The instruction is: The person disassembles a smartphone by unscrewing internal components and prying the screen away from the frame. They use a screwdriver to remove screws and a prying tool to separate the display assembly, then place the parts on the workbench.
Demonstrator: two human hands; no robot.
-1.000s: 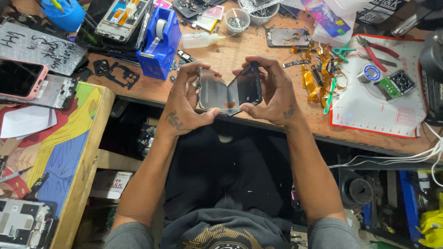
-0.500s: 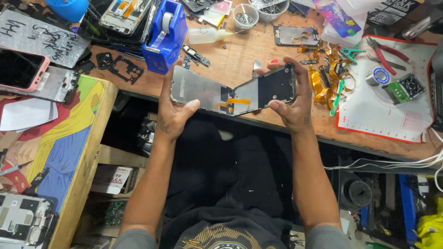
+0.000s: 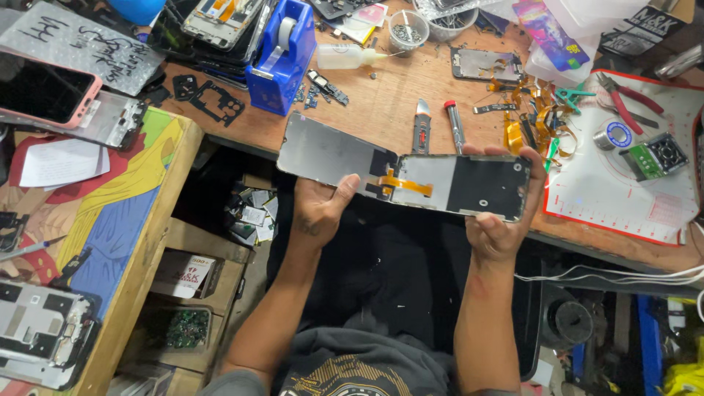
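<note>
My left hand (image 3: 323, 207) grips the lower edge of a grey phone screen panel (image 3: 326, 154), laid out flat with its back up. My right hand (image 3: 501, 224) holds a phone frame (image 3: 469, 187) from below, fingers wrapped over its right end. An orange flex ribbon (image 3: 405, 184) joins the panel to the frame. Both parts are spread side by side over the front edge of the wooden workbench (image 3: 381, 103), above my lap.
On the bench lie a blue tape dispenser (image 3: 282, 55), a utility knife (image 3: 421, 126), a red-tipped tool (image 3: 455, 125), orange flex cables (image 3: 524, 125), red pliers (image 3: 623, 103) and a white mat (image 3: 623, 183). A pink phone (image 3: 44, 92) and phone parts sit on the colourful side table (image 3: 125, 235).
The panel and frame, held nearly closed together a second ago, have been swung apart and now lie opened flat, my hands having moved outward.
</note>
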